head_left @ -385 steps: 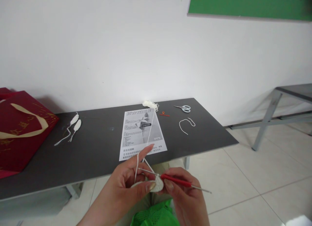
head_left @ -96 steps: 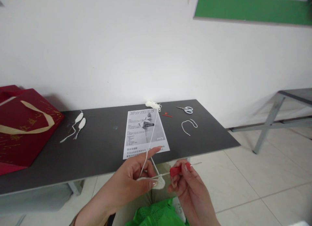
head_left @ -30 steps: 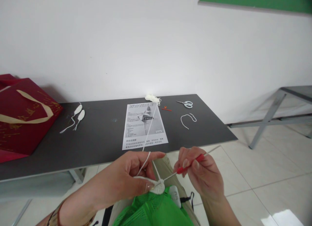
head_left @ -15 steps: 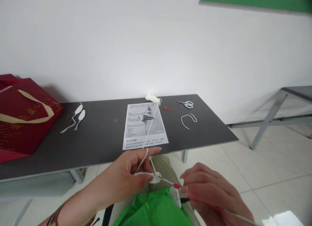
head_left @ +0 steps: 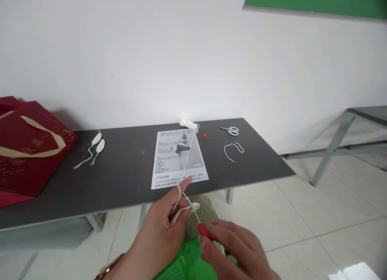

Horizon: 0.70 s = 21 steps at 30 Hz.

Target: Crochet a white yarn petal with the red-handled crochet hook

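R hand (head_left: 236, 245) swung in twd L hand (head_left: 161, 221) since last look; red-gripped crochet hook (head_left: 202, 229) now steeper. R fingers (head_left: 225, 232) closed round grip; L fingers (head_left: 182, 221) pinch white crocheted piece (head_left: 196, 206) just off tabletop's (head_left: 256, 159) near edge, yarn (head_left: 179, 192) looped over. Prob. mid-stitch; next calls for even tension, careful pull-thru.

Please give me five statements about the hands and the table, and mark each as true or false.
1. The right hand holds a red-handled crochet hook. True.
2. The scissors lie on the printed sheet. False: they lie to the right of it.
3. The left hand holds a white crochet piece. True.
4. The red gift bag is at the right end of the table. False: it is at the left.
5. Two white leaf-shaped pieces lie between bag and sheet. True.
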Each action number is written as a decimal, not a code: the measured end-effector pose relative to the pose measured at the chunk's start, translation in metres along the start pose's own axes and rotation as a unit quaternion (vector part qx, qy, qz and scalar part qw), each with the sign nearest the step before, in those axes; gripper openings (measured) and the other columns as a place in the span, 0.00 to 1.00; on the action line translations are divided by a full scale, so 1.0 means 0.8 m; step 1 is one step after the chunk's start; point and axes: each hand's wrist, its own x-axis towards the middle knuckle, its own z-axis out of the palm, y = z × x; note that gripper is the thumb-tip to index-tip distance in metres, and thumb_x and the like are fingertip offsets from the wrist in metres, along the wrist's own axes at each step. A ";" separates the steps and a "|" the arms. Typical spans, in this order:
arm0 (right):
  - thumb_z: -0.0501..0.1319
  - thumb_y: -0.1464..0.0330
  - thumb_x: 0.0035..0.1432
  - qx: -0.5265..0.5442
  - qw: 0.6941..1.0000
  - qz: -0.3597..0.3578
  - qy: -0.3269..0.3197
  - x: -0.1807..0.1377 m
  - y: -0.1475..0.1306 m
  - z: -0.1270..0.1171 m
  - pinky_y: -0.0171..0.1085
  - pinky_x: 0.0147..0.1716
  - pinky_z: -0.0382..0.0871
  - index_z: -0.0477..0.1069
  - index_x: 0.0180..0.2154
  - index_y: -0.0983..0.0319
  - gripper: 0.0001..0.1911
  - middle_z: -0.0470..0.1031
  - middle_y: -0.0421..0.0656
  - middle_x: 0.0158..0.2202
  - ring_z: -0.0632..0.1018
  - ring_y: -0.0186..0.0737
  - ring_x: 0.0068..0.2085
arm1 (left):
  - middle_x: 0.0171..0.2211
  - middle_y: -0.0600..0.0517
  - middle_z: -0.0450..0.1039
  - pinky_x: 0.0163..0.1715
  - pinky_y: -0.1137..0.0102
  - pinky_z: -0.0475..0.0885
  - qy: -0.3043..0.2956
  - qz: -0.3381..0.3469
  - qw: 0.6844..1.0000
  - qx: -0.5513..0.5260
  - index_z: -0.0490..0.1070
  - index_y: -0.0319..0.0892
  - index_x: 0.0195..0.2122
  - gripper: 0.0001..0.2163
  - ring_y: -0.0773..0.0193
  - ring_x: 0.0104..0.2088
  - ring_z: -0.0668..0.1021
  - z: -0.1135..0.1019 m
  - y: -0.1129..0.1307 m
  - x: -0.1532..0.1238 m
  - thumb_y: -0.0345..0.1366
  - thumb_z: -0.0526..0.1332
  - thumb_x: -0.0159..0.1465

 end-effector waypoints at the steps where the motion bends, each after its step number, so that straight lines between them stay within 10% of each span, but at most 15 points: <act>1: 0.55 0.76 0.61 0.026 1.000 0.015 -0.002 -0.006 0.002 0.002 0.35 0.32 0.77 0.73 0.39 0.63 0.09 0.82 0.46 0.32 0.81 0.40 0.33 | 0.27 0.56 0.68 0.35 0.71 0.67 0.015 0.008 1.000 -0.013 0.65 0.45 0.59 0.25 0.66 0.29 0.72 0.003 -0.003 -0.003 0.32 0.60 0.59; 8: 0.61 0.82 0.54 0.308 0.932 0.183 0.050 -0.031 0.026 0.024 0.32 0.30 0.77 0.73 0.45 0.59 0.19 0.79 0.45 0.39 0.81 0.38 0.36 | 0.24 0.59 0.67 0.21 0.80 0.59 0.069 -0.076 0.954 -0.281 0.70 0.49 0.55 0.26 0.75 0.22 0.65 0.016 -0.005 -0.003 0.32 0.69 0.54; 12: 0.60 0.80 0.57 0.283 0.948 0.135 0.055 -0.037 0.027 0.029 0.34 0.32 0.79 0.73 0.47 0.59 0.18 0.79 0.45 0.40 0.80 0.39 0.38 | 0.24 0.58 0.65 0.16 0.80 0.52 0.011 -0.149 0.896 -0.419 0.75 0.44 0.50 0.24 0.79 0.18 0.58 0.017 -0.007 -0.001 0.29 0.71 0.50; 17: 0.58 0.75 0.61 0.001 1.000 -0.019 0.004 -0.036 0.011 0.021 0.39 0.48 0.76 0.74 0.47 0.65 0.12 0.82 0.48 0.41 0.79 0.44 0.47 | 0.25 0.59 0.66 0.21 0.81 0.61 0.108 -0.057 0.944 -0.307 0.69 0.50 0.56 0.27 0.76 0.22 0.65 0.021 -0.009 -0.009 0.31 0.69 0.54; 21: 0.58 0.72 0.62 -0.033 0.998 0.006 0.057 -0.034 -0.002 0.020 0.35 0.44 0.77 0.76 0.42 0.63 0.09 0.83 0.45 0.37 0.82 0.40 0.42 | 0.25 0.59 0.67 0.27 0.78 0.65 0.110 0.054 0.986 -0.113 0.64 0.56 0.60 0.27 0.72 0.25 0.68 0.015 -0.014 -0.011 0.32 0.64 0.60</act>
